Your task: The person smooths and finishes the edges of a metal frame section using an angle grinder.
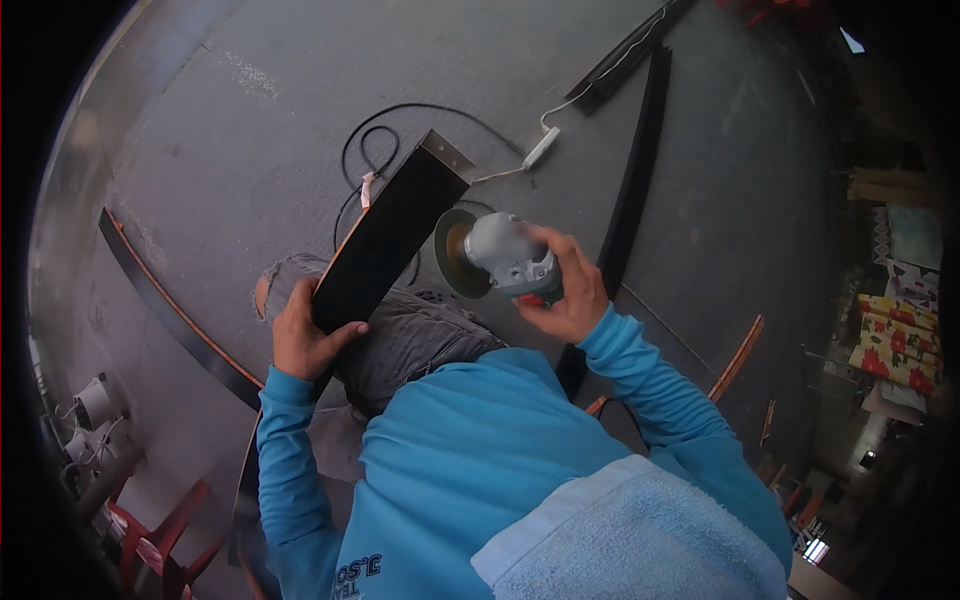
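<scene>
1. Wrapping around a long, flat black beam [385, 230] with a bare-metal end, the left hand [303, 335], in the head view, grasps its lower part, thumb on top; the beam slants over a knee in grey trousers [395, 350].
2. The right hand [575, 295] clasps a grey angle grinder [505, 250]; its round, brownish disc [458, 255] stands just beside the beam's right edge, and whether they touch I cannot tell.
3. On the grey concrete floor [290, 50], a thin black cable [400, 106] loops beyond the beam, near a white plug connector [541, 148].
4. A long black strip [635, 170] lies to the right.
</scene>
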A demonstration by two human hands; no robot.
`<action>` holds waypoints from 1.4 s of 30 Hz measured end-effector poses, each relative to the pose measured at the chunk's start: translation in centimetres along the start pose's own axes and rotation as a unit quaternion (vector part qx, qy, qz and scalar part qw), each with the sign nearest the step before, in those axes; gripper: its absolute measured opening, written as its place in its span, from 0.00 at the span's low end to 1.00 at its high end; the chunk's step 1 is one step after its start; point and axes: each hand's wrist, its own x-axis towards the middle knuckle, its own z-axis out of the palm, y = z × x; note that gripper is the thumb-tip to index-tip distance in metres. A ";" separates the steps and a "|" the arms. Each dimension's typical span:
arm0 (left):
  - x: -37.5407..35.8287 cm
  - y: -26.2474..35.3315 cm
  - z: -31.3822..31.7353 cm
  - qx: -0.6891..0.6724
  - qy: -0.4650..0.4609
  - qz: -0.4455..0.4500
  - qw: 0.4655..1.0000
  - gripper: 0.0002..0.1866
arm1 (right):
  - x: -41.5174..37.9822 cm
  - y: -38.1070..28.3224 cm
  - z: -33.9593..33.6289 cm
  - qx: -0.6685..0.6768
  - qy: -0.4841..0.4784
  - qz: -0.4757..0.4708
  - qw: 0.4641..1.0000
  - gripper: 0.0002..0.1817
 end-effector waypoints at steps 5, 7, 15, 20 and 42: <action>-0.1 0.7 -0.1 0.001 -0.008 -0.004 1.000 0.39 | -0.2 0.3 0.2 0.003 0.003 0.004 1.000 0.46; -0.1 0.8 0.0 0.000 -0.012 -0.009 1.000 0.39 | -0.1 0.1 0.3 -0.001 0.000 0.010 1.000 0.46; 0.0 0.4 0.4 -0.004 0.000 0.012 1.000 0.39 | -0.2 0.3 0.5 -0.004 0.001 0.011 1.000 0.47; -0.2 0.4 0.6 0.010 -0.001 0.003 1.000 0.39 | -0.4 0.7 0.7 -0.011 0.001 0.009 1.000 0.47; -0.8 1.3 1.1 0.053 0.033 0.008 0.998 0.39 | -0.3 0.2 1.5 0.010 0.018 0.013 1.000 0.49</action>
